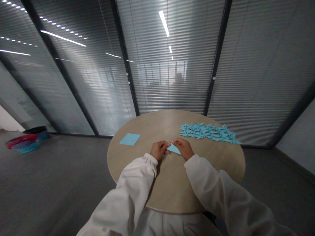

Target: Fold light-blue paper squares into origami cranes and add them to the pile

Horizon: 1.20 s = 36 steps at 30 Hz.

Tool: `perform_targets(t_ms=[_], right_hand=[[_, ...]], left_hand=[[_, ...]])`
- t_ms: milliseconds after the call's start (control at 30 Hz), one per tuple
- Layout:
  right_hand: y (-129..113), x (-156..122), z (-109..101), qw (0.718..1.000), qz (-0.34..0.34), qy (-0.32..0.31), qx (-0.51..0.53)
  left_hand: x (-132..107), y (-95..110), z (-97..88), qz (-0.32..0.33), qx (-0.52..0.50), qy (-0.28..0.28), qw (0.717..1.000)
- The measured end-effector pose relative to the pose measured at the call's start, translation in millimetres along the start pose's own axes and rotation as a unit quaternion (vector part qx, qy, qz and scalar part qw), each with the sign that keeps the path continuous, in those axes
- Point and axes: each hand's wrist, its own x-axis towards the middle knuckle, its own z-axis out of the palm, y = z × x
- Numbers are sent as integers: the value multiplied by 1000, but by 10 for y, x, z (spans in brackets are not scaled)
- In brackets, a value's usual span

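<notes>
Between my two hands is a small folded piece of light blue paper [174,149], held just above the middle of the round table. My left hand [158,149] pinches its left corner, fingers closed. On the other side, my right hand [182,147] grips the paper's upper right edge with bent fingers, and its thumb and fingertips come close to those of the left. Parts of the paper are hidden behind the fingers, so its exact fold cannot be made out.
Several folded blue paper cranes [208,131] stand in rows at the table's right back. A flat stack or sheet of blue square paper [130,139] lies at the left. The round wooden table [177,193] stands before a glass wall with blinds; buckets [24,143] sit on the floor far left.
</notes>
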Motion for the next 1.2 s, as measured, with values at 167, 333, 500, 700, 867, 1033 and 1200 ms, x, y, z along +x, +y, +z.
perform_targets(t_ms=[167, 333, 500, 700, 867, 1033, 1200], right_hand=[[84, 25, -24, 999, 9, -37, 30], [153, 37, -39, 999, 12, -51, 14], [151, 20, 1, 995, 4, -94, 19], [97, -4, -17, 995, 2, -95, 0], [108, -17, 0, 993, 8, -115, 8], [138, -12, 20, 991, 11, -118, 55], [106, -11, -6, 993, -13, -115, 16]], left_hand=[[-9, 30, -51, 23, 20, 61, 998], [14, 2, -19, 2, -14, 47, 999], [0, 35, -33, 28, 20, 59, 998], [-5, 59, -56, 29, 29, 94, 995], [12, 51, -48, 46, 27, 88, 995], [29, 45, -105, 59, 57, 142, 986], [55, -3, -107, 36, 52, 145, 987]])
